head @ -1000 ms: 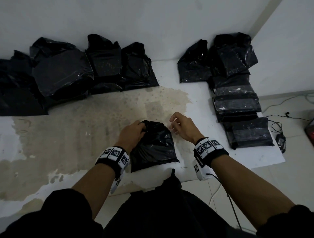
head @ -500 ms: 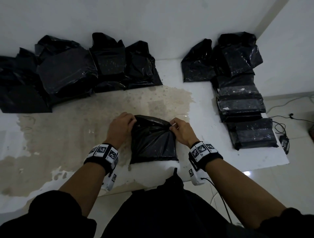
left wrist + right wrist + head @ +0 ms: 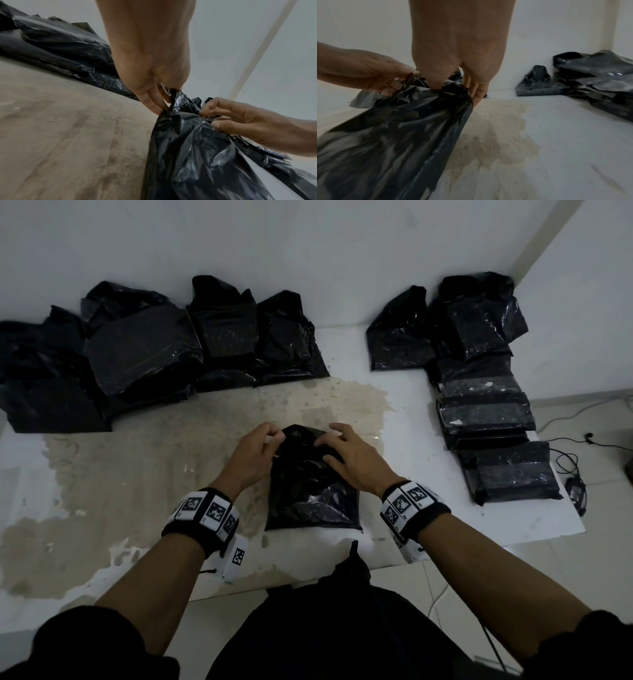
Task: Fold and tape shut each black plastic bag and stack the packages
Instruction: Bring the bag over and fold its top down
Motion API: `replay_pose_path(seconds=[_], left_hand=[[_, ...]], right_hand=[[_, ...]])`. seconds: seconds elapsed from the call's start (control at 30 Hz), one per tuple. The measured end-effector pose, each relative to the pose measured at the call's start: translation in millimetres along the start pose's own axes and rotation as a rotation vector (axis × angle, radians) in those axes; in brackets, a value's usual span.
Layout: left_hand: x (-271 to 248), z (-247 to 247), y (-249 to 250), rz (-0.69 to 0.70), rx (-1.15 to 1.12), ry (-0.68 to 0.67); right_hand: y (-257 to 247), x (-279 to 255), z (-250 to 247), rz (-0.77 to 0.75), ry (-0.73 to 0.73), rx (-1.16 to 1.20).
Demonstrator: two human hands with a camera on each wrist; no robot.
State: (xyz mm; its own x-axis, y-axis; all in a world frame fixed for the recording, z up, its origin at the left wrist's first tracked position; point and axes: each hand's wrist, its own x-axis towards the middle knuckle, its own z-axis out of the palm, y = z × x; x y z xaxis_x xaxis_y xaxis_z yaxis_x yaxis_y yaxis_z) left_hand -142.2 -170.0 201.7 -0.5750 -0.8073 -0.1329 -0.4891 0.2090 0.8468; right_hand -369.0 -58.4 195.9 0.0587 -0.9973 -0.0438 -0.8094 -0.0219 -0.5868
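Left hand [image 3: 251, 458] and right hand [image 3: 346, 455] both pinch bunched mouth of black plastic bag [image 3: 310, 491]. Risk: slick film slips, fold springs open; hard pull tears plastic.

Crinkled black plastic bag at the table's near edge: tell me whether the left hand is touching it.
Touching. The left wrist view shows the left hand pinching the crinkled black plastic bag at its gathered top corner.

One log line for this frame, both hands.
fold | left hand pinches bag top | right hand grips bag top | untaped
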Motion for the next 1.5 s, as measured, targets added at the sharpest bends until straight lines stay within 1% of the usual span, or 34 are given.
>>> replay_pose_path(seconds=[0.1,0.2,0.27,0.37,0.43,0.47,0.53,0.57,0.63,0.73,0.83,0.93,1.03,1.13,1.23,1.3,1.37,1.43,1.5], left_hand=[[-2,-5,4,0.010,0.019,-0.012],[-6,-11,3,-0.013,0.019,-0.010],[-9,-13,2,-0.028,0.033,0.000],[-13,-12,1,-0.039,0.044,0.005],[-14,-8,2,-0.021,0.045,-0.035],[-14,-6,2,0.000,0.075,-0.068],[-11,-3,0,0.059,0.222,-0.112],[-10,-2,-1,0.082,0.278,-0.103],[-6,-3,-3,0.114,0.304,-0.051],[-1,-6,-3,0.066,0.206,0.026],[-2,-9,0,0.012,0.093,0.012],[-6,-7,0,-0.036,-0.016,-0.003],[-12,5,7,-0.041,-0.132,0.067],[-19,17,13,-0.013,-0.227,0.151],[-22,25,10,-0.057,-0.307,0.197],[-21,28,3,-0.172,-0.363,0.172],[-21,31,-7,-0.304,-0.346,0.110],[-22,35,-18,-0.344,-0.279,0.055],[-25,41,-21,-0.337,-0.276,0.045]], right_hand=[[-5,13,-7,0.001,-0.098,-0.126],[-5,21,-17,0.033,-0.217,-0.292],[-3,25,-22,0.053,-0.250,-0.390],[-2,27,-29,0.039,-0.242,-0.377],[-1,27,-34,0.015,-0.229,-0.322],[0,26,-36,0.002,-0.213,-0.300],[1,23,-40,-0.023,-0.188,-0.266],[1,21,-41,-0.031,-0.182,-0.260],[0,18,-44,-0.021,-0.179,-0.265],[4,13,-49,0.016,-0.200,-0.325],[8,10,-50,0.045,-0.204,-0.406],[8,9,-47,0.044,-0.145,-0.417],[2,8,-42,0.071,-0.140,-0.372],[-1,13,-36,0.197,-0.125,-0.285],[0,16,-33,0.278,-0.099,-0.192],[2,15,-34,0.287,-0.051,-0.036],[3,14,-35,0.300,0.000,0.138],[4,12,-37,0.321,0.049,0.286],[5,8,-38,0.339,0.078,0.399]])
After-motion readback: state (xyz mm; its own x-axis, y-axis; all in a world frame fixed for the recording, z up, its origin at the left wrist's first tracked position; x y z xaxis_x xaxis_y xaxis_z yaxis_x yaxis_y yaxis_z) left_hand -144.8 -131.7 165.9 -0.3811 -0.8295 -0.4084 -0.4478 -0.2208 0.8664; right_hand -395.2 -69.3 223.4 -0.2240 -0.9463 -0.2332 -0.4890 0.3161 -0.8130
